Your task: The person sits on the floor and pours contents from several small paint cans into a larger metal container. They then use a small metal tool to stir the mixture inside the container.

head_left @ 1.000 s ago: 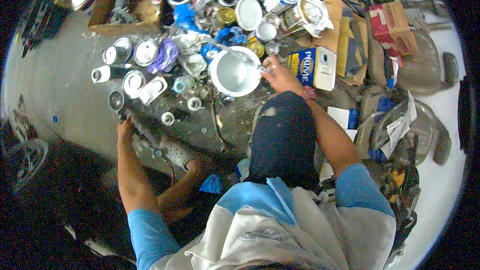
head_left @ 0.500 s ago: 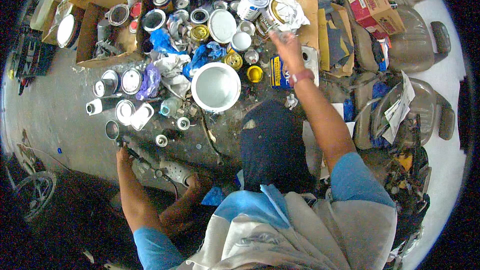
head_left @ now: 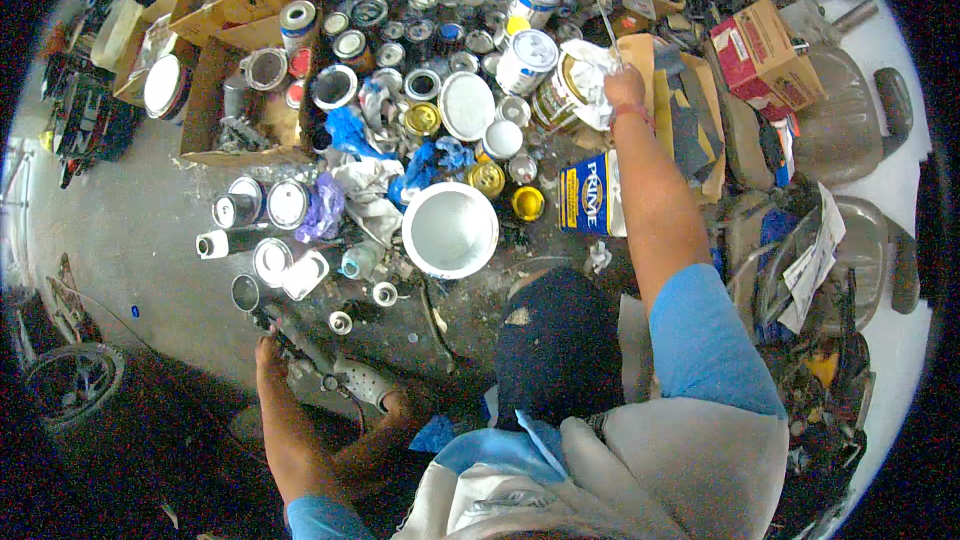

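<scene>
My left hand is closed round a spray gun, whose dark open cup stands above the fist. A hose with a round gauge runs from the gun toward my foot. At the far right, my right hand is closed on a thin, light stick that points away from me. Beside that hand, crumpled white paper covers part of a large tilted can. Below my right forearm stands a blue and yellow rectangular tin. An open white tub sits between my arms.
Many paint cans and lids crowd the far floor, with a blue rag and a purple rag among them. Cardboard boxes stand far left. A red and white carton and a seat are at right. A wheel lies left.
My right hand has moved away from me and rightward, from over the can to beside the paper, and now shows the stick. The view has shifted; my left hand still grips the spray gun.
</scene>
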Demonstrator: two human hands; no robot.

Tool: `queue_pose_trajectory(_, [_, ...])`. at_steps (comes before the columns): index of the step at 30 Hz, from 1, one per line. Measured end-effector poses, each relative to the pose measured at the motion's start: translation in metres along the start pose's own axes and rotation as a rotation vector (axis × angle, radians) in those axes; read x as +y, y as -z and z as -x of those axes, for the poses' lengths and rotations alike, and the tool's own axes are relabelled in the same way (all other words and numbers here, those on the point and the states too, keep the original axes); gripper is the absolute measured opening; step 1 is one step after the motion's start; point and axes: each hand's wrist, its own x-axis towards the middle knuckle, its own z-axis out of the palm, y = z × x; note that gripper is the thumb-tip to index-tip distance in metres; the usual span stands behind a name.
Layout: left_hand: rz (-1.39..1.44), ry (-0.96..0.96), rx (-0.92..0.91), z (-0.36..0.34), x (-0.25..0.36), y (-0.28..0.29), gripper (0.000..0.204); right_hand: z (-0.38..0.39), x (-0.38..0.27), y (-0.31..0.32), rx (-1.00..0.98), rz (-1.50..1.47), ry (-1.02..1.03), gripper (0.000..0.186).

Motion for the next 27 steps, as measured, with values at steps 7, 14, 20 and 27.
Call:
queue_pose_trajectory(7, [0.229, -0.067, 0.091, 0.062, -0.018, 0.001, 0.047, 0.0, 0.002, 0.077, 0.185, -0.261, 0.145, 0.034])
queue_pose_trajectory(14, [0.022, -0.459, 0.982, 0.193, 0.015, -0.035, 0.063, 0.021, -0.03, 0.247, 0.089, -0.475, 0.28, 0.027])
queue_pose_trajectory(20, [0.348, -1.292, 0.119, 0.43, 0.089, -0.13, 0.036, 0.14, -0.089, 0.362, -0.256, -0.722, 0.386, 0.013])
queue_pose_trajectory(27, [0.248, -1.321, -0.454, 0.633, 0.07, -0.192, 0.04, 0.327, -0.119, 0.429, -0.812, -1.271, 0.544, 0.022])
